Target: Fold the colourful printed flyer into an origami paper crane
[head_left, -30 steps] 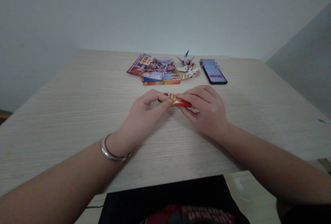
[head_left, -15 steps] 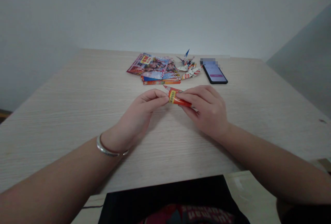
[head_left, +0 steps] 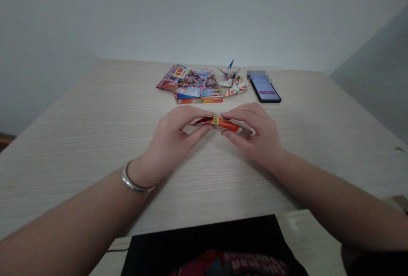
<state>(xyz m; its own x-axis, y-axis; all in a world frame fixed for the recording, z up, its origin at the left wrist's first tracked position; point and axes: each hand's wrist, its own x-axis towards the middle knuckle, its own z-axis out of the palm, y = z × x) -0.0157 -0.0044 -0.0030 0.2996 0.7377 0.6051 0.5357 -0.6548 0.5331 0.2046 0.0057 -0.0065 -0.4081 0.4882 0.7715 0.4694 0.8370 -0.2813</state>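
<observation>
Between my hands, just above the pale wooden table [head_left: 204, 191], is a small piece of folded paper [head_left: 225, 123], printed red-orange and yellow. My left hand [head_left: 178, 138] pinches its left end between thumb and fingers. On the other end, the thumb and fingers of my right hand [head_left: 258, 131] are closed too. The paper lies nearly level, its narrow edge facing me. Fingers cover parts of both ends.
Behind my hands lies a stack of colourful printed leaflets [head_left: 191, 83]. To its right are folded paper cranes [head_left: 234, 83], then a phone [head_left: 266, 89] with a lit screen. A wall [head_left: 204, 17] rises behind the table.
My left hand has shifted its grip, now with thumb below and fingers above the paper's left end. The paper has turned from a wide face to a narrow edge.
</observation>
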